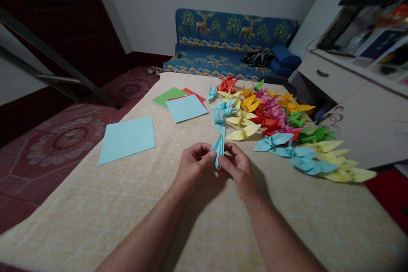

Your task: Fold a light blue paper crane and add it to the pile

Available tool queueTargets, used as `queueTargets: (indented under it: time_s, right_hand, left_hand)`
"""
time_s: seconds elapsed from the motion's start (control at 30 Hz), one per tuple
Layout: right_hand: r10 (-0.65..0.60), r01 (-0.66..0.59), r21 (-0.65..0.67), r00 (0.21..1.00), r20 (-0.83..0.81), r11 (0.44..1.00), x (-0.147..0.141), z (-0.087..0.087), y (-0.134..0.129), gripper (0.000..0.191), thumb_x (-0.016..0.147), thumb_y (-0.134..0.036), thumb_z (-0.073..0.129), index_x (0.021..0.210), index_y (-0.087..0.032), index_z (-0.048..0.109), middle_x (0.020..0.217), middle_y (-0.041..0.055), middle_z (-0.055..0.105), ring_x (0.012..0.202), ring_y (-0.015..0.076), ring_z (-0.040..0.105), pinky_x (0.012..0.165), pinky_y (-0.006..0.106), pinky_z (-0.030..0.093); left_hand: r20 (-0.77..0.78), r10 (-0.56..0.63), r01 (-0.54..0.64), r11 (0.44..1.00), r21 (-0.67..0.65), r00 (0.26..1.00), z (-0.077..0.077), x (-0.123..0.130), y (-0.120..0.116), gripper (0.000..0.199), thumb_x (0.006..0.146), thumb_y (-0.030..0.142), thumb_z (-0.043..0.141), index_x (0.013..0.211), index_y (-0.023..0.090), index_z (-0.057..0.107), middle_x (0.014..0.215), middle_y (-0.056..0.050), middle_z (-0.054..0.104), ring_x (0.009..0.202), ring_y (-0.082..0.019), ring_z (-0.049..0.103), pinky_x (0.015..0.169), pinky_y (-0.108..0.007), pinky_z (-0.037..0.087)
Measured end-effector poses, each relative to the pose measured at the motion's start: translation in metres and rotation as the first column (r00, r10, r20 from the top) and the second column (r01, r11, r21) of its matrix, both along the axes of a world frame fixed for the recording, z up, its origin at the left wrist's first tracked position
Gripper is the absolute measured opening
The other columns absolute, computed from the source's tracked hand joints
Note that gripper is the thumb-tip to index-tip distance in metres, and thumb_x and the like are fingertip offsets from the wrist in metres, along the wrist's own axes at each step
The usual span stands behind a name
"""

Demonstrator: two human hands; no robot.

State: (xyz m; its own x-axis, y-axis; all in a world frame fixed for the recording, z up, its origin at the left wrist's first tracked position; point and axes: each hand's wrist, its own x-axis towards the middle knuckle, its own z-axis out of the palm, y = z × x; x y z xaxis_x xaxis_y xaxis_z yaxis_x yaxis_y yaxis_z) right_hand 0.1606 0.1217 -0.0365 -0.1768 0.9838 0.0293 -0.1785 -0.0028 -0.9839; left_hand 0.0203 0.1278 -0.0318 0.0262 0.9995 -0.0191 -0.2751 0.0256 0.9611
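Note:
A narrow piece of folded light-blue paper (218, 148) is held upright just above the table, pinched from both sides. My left hand (196, 159) grips its left edge between thumb and fingers. On the other side my right hand (238, 168) has its thumb pressed against the lower right part of the paper. Directly beyond the hands lie folded paper cranes, among them a light-blue crane (219, 117) and a yellow crane (244, 132). Another light-blue crane (274, 141) rests to the right of my right hand.
Several cranes in red, orange, pink, green and yellow (347, 172) cover the table's (127, 216) right side. A blue paper sheet (127, 139) lies at left. Behind it are another blue sheet (187, 108) and green paper (165, 97). A patterned sofa (223, 57) stands beyond; a white cabinet (366, 123) is at right.

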Motion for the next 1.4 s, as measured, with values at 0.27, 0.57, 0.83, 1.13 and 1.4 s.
queueTargets:
  time_s: [0.27,0.57,0.83,1.13,1.4]
  right_hand:
    - [0.021,-0.018,0.039,0.997,-0.074,0.999,0.000,-0.001,0.002,0.026,0.084,-0.037,0.064,0.105,-0.021,0.064,0.087,0.0027,0.067,0.067,0.0138,0.062,0.051,0.021,0.051]
    - [-0.048,0.049,0.031,0.998,-0.033,0.998,0.000,-0.003,0.003,0.019,0.080,-0.032,0.068,0.095,-0.020,0.064,0.078,-0.0003,0.066,0.062,0.0118,0.061,0.050,0.019,0.048]
    - [-0.356,0.316,0.186,0.898,0.259,0.930,-0.001,-0.004,0.004,0.012,0.075,-0.026,0.065,0.071,-0.018,0.057,0.056,-0.0052,0.052,0.045,0.0077,0.046,0.041,0.018,0.034]
    - [-0.346,0.299,0.201,0.898,0.271,0.933,-0.002,-0.007,0.001,0.014,0.076,-0.030,0.066,0.073,-0.017,0.059,0.057,-0.0038,0.054,0.044,0.0075,0.045,0.040,0.019,0.033]
    - [-0.102,0.098,0.043,0.990,0.102,0.994,0.000,-0.005,0.005,0.021,0.080,-0.036,0.066,0.076,-0.018,0.059,0.058,-0.0058,0.052,0.041,0.0053,0.045,0.038,0.016,0.033]
  left_hand:
    - [0.116,-0.108,0.118,0.990,-0.082,0.987,-0.005,-0.004,0.000,0.022,0.077,0.035,0.072,0.082,0.014,0.069,0.070,-0.004,0.065,0.060,-0.012,0.054,0.058,-0.024,0.038]
    - [0.037,-0.033,0.035,0.999,-0.038,0.999,-0.002,-0.001,0.000,0.021,0.073,0.032,0.075,0.076,0.012,0.068,0.064,-0.002,0.064,0.055,-0.009,0.052,0.055,-0.020,0.038]
    - [-0.141,-0.023,0.027,0.999,0.028,0.990,-0.006,0.003,-0.002,0.019,0.071,0.030,0.076,0.077,0.012,0.071,0.069,-0.004,0.068,0.060,-0.012,0.057,0.057,-0.022,0.043]
    - [-0.095,-0.066,0.063,0.997,-0.038,0.993,-0.003,0.004,-0.001,0.026,0.069,0.035,0.077,0.077,0.011,0.072,0.067,-0.004,0.067,0.056,-0.010,0.055,0.052,-0.020,0.040]
    - [0.051,-0.116,0.121,0.987,-0.110,0.992,-0.003,0.001,-0.001,0.029,0.069,0.036,0.077,0.069,0.011,0.064,0.059,-0.001,0.062,0.053,-0.008,0.053,0.052,-0.019,0.038]
